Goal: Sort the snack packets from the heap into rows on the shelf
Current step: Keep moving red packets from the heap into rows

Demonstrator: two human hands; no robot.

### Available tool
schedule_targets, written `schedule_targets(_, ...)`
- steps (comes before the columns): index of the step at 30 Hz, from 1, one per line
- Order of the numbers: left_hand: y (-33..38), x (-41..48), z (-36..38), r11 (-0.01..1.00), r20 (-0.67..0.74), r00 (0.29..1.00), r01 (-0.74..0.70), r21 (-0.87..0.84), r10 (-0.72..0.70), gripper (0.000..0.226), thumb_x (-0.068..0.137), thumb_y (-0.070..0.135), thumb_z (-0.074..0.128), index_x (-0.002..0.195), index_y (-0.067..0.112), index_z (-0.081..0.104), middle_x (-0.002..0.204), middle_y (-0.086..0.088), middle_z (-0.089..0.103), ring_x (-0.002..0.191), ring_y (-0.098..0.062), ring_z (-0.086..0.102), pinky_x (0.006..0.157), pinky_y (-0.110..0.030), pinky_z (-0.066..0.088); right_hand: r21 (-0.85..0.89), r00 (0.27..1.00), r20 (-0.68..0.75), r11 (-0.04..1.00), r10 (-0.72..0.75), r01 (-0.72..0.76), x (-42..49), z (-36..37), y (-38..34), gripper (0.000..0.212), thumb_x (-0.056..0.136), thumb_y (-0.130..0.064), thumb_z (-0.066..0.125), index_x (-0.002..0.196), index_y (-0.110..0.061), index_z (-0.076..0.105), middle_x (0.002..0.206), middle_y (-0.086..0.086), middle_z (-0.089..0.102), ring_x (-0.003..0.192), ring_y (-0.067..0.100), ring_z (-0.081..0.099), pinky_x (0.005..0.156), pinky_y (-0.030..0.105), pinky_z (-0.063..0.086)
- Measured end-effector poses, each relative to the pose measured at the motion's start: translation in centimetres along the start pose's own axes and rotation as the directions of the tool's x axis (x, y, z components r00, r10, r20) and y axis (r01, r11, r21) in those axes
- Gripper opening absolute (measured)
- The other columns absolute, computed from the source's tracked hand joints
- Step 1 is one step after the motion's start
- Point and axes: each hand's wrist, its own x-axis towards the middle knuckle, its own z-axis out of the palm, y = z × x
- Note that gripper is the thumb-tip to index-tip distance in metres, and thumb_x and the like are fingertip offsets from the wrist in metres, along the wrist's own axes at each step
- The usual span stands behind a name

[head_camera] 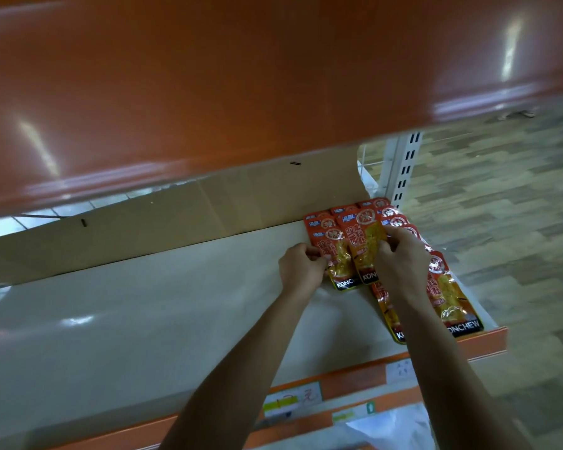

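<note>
Several orange-red snack packets with yellow contents and black KONCHEW bands lie overlapping at the far right end of the white shelf. My left hand pinches the left edge of the leftmost packet. My right hand rests fingers-down on the packet beside it. More packets lie under and to the right of my right forearm, partly hidden.
A brown cardboard sheet stands along the shelf's back. An orange upper shelf overhangs close above. The orange front rail carries price labels. A white slotted upright marks the shelf's right end, with tiled floor beyond.
</note>
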Motion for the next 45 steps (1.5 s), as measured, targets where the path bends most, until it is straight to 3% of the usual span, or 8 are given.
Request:
schedule_targets(6,0.4,0.1,-0.2,0.99,-0.034,0.999,-0.026,0.136,0.031,0.022,0.078,0.025,0.078,0.09,0.013,0.065,0.09,-0.004,0.072,0.082,-0.024,0.07,0.08,-0.04,0.057,0.008,0.998,0.059,1.0,-0.009,0.009,-0.4,-0.3,-0.1,0.039,0.089,-0.006,0.049,0.126,-0.009,0.06,0.113,0.013,0.067,0.097,0.031,0.063,0.086,0.051,0.051)
schedule_targets(13,0.5,-0.7,-0.5,0.965,-0.104,0.987,-0.098,0.241,0.126,0.017,0.085,0.031,0.07,0.092,0.016,0.064,0.089,0.006,0.067,0.083,-0.014,0.063,0.074,-0.025,0.047,0.014,0.998,0.062,1.0,-0.02,0.019,-0.8,-0.2,-0.1,0.039,0.089,-0.005,0.049,0.127,-0.009,0.059,0.112,0.013,0.067,0.096,0.028,0.063,0.083,0.042,0.052)
schedule_targets(16,1.0,-1.6,-0.4,0.969,-0.131,0.965,-0.213,0.127,0.229,0.023,0.091,0.038,0.06,0.098,0.018,0.068,0.089,0.008,0.069,0.079,-0.005,0.06,0.068,-0.019,0.042,0.074,0.997,0.082,0.997,-0.007,0.001,-1.0,0.0,-0.1,0.037,0.09,-0.006,0.048,0.126,-0.012,0.057,0.096,0.008,0.066,0.08,0.024,0.062,0.065,0.031,0.049)
schedule_targets(19,1.3,-2.1,-0.2,0.982,-0.023,0.987,-0.162,-0.099,0.161,0.029,0.087,0.039,0.065,0.109,0.019,0.067,0.096,0.005,0.071,0.087,-0.007,0.067,0.077,-0.024,0.054,0.104,0.994,0.104,0.994,-0.02,0.009,-1.3,0.6,-0.3,0.033,0.092,-0.007,0.049,0.123,-0.012,0.056,0.089,0.0,0.061,0.072,0.01,0.057,0.056,0.019,0.041)
schedule_targets(21,1.1,-2.2,-0.3,0.973,0.032,0.994,-0.094,-0.211,0.103,0.032,0.086,0.025,0.069,0.116,0.016,0.064,0.104,-0.001,0.071,0.093,-0.013,0.068,0.084,-0.033,0.057,0.098,0.993,0.117,0.995,-0.032,0.02,-1.6,0.7,-0.5,0.031,0.092,-0.008,0.05,0.122,-0.013,0.058,0.086,-0.005,0.059,0.071,0.001,0.055,0.058,0.017,0.042)
schedule_targets(23,0.6,-2.3,-0.8,0.963,0.034,0.997,-0.062,-0.262,0.073,0.027,0.087,0.017,0.068,0.113,0.015,0.065,0.102,-0.002,0.071,0.093,-0.013,0.069,0.083,-0.035,0.058,0.038,0.991,0.112,0.997,-0.07,0.066,-1.8,0.7,-0.6,0.029,0.092,-0.01,0.052,0.119,-0.01,0.061,0.098,0.003,0.065,0.083,0.012,0.061,0.072,0.025,0.049)
schedule_targets(27,-0.6,-2.3,-2.0,0.955,0.02,1.0,0.002,-0.295,0.004,0.013,0.088,0.014,0.067,0.1,0.019,0.067,0.09,0.004,0.072,0.08,-0.009,0.07,0.066,-0.024,0.057,-0.122,0.988,0.079,0.982,-0.134,0.143,-1.7,0.5,-0.3,0.032,0.09,-0.012,0.055,0.121,-0.009,0.064,0.119,0.01,0.065,0.112,0.027,0.056,0.096,0.034,0.041)
schedule_targets(45,-0.5,-3.1,-0.8,0.995,0.037,0.999,0.013,-0.1,-0.009,0.021,0.087,0.017,0.069,0.108,0.013,0.064,0.095,-0.001,0.069,0.078,-0.01,0.068,0.065,-0.023,0.056,-0.223,0.984,0.113,0.961,-0.14,0.162,-2.0,0.5,0.6,0.031,0.089,-0.011,0.057,0.119,-0.012,0.064,0.116,0.011,0.063,0.108,0.029,0.052,0.086,0.032,0.038)
